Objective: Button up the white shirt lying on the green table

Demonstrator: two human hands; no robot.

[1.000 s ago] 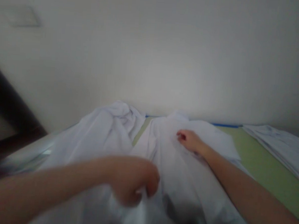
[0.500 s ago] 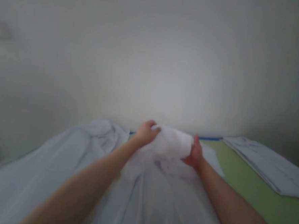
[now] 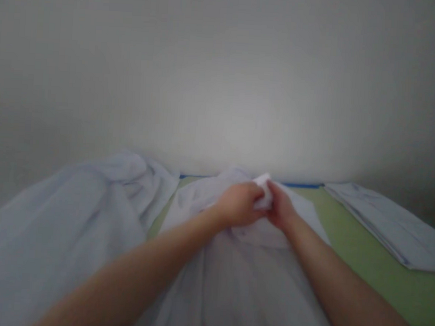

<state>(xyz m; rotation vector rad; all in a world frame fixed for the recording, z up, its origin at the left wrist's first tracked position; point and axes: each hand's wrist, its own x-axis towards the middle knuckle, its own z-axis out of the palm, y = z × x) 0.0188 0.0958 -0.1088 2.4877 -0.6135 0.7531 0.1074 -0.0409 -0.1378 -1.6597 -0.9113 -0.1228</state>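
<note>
A white garment [image 3: 248, 268] hangs in long folds toward me in the middle; its exact kind is blurred. My left hand [image 3: 242, 201] is closed on a bunched bit of its upper part. Right beside it, my right hand [image 3: 279, 205] pinches the same bunch from the other side. A small bright fold of the cloth [image 3: 264, 198] shows between my fingers. The two hands nearly touch, and the left fingertips are partly hidden. Under and behind the hands, more white cloth [image 3: 306, 210] lies flat on the green table top [image 3: 360, 240].
On the left rises a large loose heap of white cloth [image 3: 63, 212]. A flat folded stack of white cloth [image 3: 386, 225] lies at the right. Blue edging [image 3: 300, 185] runs along the table's far side, against a plain pale wall [image 3: 222, 84].
My left hand has moved right, closing the gap to my right hand. The stretch of cloth held spread between them is now bunched small. The view has shifted slightly.
</note>
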